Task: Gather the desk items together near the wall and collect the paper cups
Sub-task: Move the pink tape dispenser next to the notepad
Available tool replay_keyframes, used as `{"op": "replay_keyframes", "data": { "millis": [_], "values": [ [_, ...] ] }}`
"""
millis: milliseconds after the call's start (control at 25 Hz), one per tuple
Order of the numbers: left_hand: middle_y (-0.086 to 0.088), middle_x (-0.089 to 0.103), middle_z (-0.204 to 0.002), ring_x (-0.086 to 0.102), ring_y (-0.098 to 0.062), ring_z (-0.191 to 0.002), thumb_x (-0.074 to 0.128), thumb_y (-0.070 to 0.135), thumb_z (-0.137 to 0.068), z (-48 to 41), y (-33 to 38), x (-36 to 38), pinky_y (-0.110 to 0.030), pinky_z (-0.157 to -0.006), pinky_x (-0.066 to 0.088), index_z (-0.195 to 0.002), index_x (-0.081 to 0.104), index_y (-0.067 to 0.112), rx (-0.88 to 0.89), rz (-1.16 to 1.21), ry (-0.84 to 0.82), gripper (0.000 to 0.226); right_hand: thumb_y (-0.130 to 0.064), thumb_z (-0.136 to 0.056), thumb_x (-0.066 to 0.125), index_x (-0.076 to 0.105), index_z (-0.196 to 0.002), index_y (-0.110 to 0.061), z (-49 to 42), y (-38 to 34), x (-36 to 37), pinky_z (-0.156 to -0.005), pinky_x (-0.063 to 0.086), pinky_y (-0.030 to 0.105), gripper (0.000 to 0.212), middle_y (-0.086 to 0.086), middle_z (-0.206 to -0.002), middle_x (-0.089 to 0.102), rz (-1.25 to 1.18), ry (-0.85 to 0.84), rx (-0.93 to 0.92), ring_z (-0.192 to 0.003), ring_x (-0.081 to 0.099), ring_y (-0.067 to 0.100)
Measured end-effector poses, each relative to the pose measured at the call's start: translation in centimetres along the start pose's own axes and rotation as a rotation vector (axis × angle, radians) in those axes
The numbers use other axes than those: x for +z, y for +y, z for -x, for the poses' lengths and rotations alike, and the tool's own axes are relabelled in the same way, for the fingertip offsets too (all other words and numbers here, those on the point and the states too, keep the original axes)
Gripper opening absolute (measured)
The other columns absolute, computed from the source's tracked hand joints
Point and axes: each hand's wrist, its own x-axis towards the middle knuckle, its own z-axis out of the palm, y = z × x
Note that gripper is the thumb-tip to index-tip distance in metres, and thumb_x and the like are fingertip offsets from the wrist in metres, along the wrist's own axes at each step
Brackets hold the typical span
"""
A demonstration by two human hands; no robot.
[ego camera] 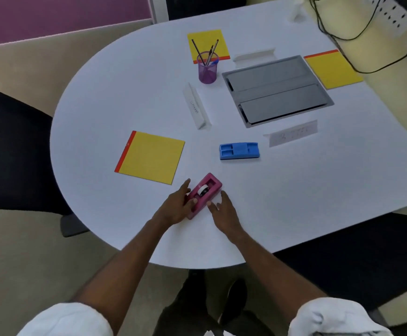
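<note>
— Sleeves [64, 318], white, lowest in view, one at each elbow; bare forearms reaching over the near rim of the white table [124, 93].
— And the hands?
— Left hand [177, 206] clasped on the near end of the pink tape dispenser [204, 192], thumb over the top, fingers along its left side. Right hand [223, 208] spread wide on the tabletop at the dispenser's right flank, thumb tip touching it, holding nothing.
— Position of the dispenser?
— Close to the front edge of the table, lying at a slant, white tape roll in its middle well.
— Other desk items?
— Scattered, well apart. Nearest yellow notepad [151, 157], red strip along its left edge, left of the dispenser and further in. Blue block [239, 150] with moulded compartments beyond the dispenser, a little right; eraser or holder, cannot tell. Purple mesh cup [207, 69] upright toward the far side, pens leaning inside, just in front of a second yellow pad [207, 42]. Third yellow pad [333, 69] at far right, near the grey recessed panel [277, 90] in the table's middle.
— Anything white?
— Three folded name tents: one [196, 109] left of the panel, between it and the nearest notepad; one [254, 54] behind the panel; one [292, 135] in front of it, writing too blurred to read.
— Round about?
— Dark chair [11, 146] at left, black cables [343, 37] and white power strip [389, 15] at far right, purple wall panel [52, 15] at top left.
</note>
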Motion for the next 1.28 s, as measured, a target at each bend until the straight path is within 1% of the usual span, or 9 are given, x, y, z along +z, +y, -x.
{"op": "replay_keyframes", "data": {
  "millis": [80,200,480,600,720,920,1120,1200,1280],
  "values": [
    [-0.01,0.041,-0.155,0.047,-0.026,-0.138,0.07,0.038,-0.089,-0.8,-0.6,-0.6,-0.037,-0.112,0.04,-0.159,0.016,0.021,-0.002,0.028,-0.094,0.09,-0.019,-0.098,0.06,0.023,-0.156,-0.016,-0.2,-0.3,1.2,-0.111,0.043,0.034,0.069,0.007,-0.156,0.038,-0.104,0.06,-0.006,-0.137,0.049,0.023],
    [-0.006,0.042,-0.153,0.046,-0.025,-0.137,0.087,0.044,-0.069,-1.3,-1.4,-0.7,-0.039,-0.11,0.042,-0.156,0.022,0.018,0.029,-0.098,-0.146,0.112,-0.002,-0.094,0.061,0.019,-0.156,-0.013,-0.7,-1.2,1.3,-0.11,0.046,0.04,0.076,0.01,-0.155,0.034,-0.125,0.144,-0.045,-0.137,0.048,0.025],
    [0.006,0.066,-0.115,0.062,-0.018,-0.101,0.074,0.033,-0.078,-0.1,-2.6,2.2,-0.041,-0.082,0.056,-0.136,0.049,0.027,0.147,-0.122,0.176,0.063,-0.003,-0.091,0.066,0.045,-0.141,-0.012,-2.2,-2.1,-0.7,-0.105,0.05,0.034,0.056,0.011,-0.141,0.051,-0.052,0.153,-0.074,-0.127,0.056,0.026],
    [0.011,0.069,-0.105,0.063,-0.012,-0.092,0.071,0.042,-0.08,0.1,-2.1,2.4,-0.036,-0.076,0.057,-0.132,0.052,0.031,0.162,-0.072,0.225,0.057,-0.005,-0.092,0.066,0.04,-0.146,-0.014,-2.0,-2.3,-0.9,-0.107,0.048,0.035,0.061,0.009,-0.146,0.048,-0.14,0.176,-0.06,-0.131,0.054,0.024],
    [0.017,0.068,-0.098,0.062,-0.003,-0.083,0.073,0.048,-0.074,-0.1,-0.4,2.2,-0.021,-0.07,0.052,-0.13,0.056,0.034,0.159,0.082,0.264,0.059,-0.013,-0.091,0.07,0.03,-0.153,-0.017,-1.6,-2.9,-1.2,-0.105,0.046,0.028,0.074,0.004,-0.154,0.041,-0.273,0.249,-0.02,-0.135,0.049,0.02],
    [0.018,0.065,-0.098,0.059,0.002,-0.084,0.076,0.041,-0.069,-1.3,4.1,2.6,-0.005,-0.072,0.043,-0.128,0.061,0.027,0.182,0.26,0.243,0.062,-0.034,-0.089,0.072,0.042,-0.147,-0.024,-1.1,-4.0,-3.1,-0.112,0.044,0.042,0.066,0.001,-0.151,0.047,-0.454,0.378,0.034,-0.138,0.046,0.02],
    [0.027,0.057,-0.101,0.054,0.015,-0.081,0.083,0.034,-0.076,-2.4,8.8,4.1,-0.001,-0.071,0.042,-0.134,0.054,0.029,0.239,0.274,0.227,0.064,-0.028,-0.086,0.075,0.049,-0.142,-0.024,-0.4,-4.9,-7.1,-0.096,0.057,0.049,0.062,0.002,-0.14,0.057,-0.674,0.395,-0.02,-0.121,0.062,0.027],
    [0.02,0.062,-0.113,0.057,0.008,-0.092,0.086,0.034,-0.072,-3.2,10.6,4.7,-0.006,-0.083,0.044,-0.137,0.051,0.029,0.264,0.286,0.147,0.074,-0.025,-0.089,0.072,0.049,-0.142,-0.023,-0.2,-4.7,-9.4,-0.096,0.056,0.05,0.058,0.002,-0.14,0.057,-0.645,0.436,-0.046,-0.122,0.062,0.027],
    [0.005,0.062,-0.132,0.053,-0.005,-0.111,0.089,0.032,-0.069,-4.2,12.6,5.6,-0.024,-0.096,0.044,-0.14,0.049,0.024,0.298,0.257,0.067,0.082,-0.023,-0.092,0.069,0.049,-0.142,-0.021,-0.1,-4.3,-12.1,-0.099,0.054,0.052,0.054,0.005,-0.139,0.058,-0.633,0.473,-0.048,-0.123,0.061,0.029]
  ]
}}
